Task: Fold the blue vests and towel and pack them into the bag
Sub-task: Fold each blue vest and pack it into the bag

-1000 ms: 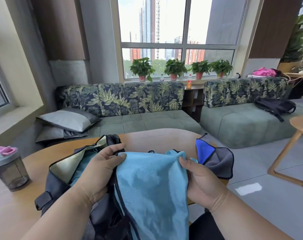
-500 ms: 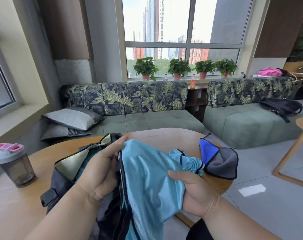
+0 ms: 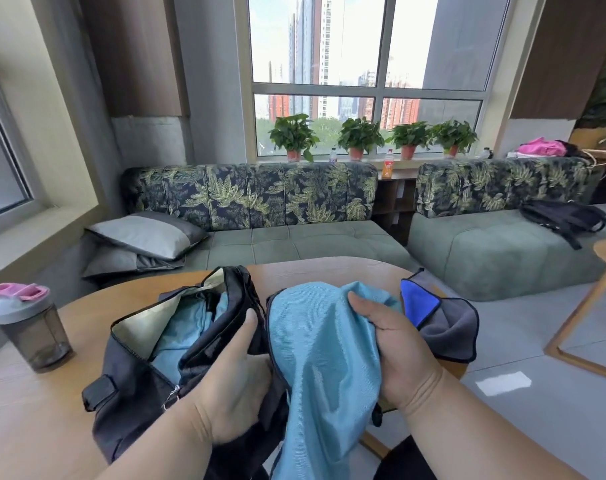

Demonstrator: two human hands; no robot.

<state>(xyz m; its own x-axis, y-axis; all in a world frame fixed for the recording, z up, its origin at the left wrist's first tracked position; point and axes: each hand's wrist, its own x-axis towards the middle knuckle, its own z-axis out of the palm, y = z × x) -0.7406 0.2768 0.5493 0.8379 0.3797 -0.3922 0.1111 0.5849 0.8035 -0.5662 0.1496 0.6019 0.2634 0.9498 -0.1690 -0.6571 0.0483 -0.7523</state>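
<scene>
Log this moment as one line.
left hand: grips bag rim | right hand: holds blue vest beside bag | bag: open, blue cloth inside | towel: on table, unpacked

Shaker bottle (image 3: 27, 332) on round table (image 3: 45, 427)

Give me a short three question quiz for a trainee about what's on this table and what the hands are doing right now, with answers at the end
1. True or false: the bag on the table is zipped closed.
2. Multiple choice: what does the right hand grip? A) the shaker bottle B) the light blue vest C) the grey and blue towel
3. Fill in: the left hand holds the edge of the ____.

Key:
1. False. It gapes open, and light blue fabric shows inside.
2. B. The bottle stands untouched at the table's left; the towel lies beyond the right hand.
3. Bag.
</scene>
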